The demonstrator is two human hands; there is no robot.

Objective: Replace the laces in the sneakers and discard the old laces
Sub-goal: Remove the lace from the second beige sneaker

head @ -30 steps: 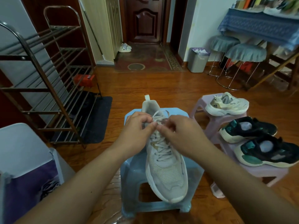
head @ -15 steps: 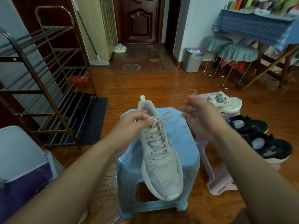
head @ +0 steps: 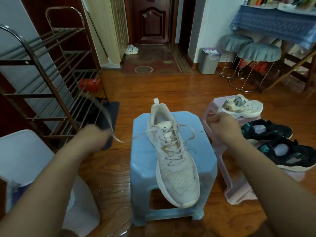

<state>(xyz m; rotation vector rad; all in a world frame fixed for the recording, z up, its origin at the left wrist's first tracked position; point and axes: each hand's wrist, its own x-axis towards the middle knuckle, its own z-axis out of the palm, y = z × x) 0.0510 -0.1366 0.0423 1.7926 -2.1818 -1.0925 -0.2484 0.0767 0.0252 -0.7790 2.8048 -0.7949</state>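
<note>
Pulling lace ends apart, left hand (head: 95,139) blurred, right hand (head: 222,125) gripping.
Soft lace (head: 171,147) slips; pinch near tips at 9 and 3 o'clock of sneaker (head: 177,177); left fingers unclear.

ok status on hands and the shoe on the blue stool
Left hand and right hand each gripping a lace end. White sneaker untied, laces threaded. Nothing blocking.

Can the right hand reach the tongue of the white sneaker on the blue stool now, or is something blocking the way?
Probably yes. The right hand is just beside the white sneaker on the blue stool, and nothing stands between it and the tongue. It seems to pinch a lace end, which it may need to drop first.
</note>
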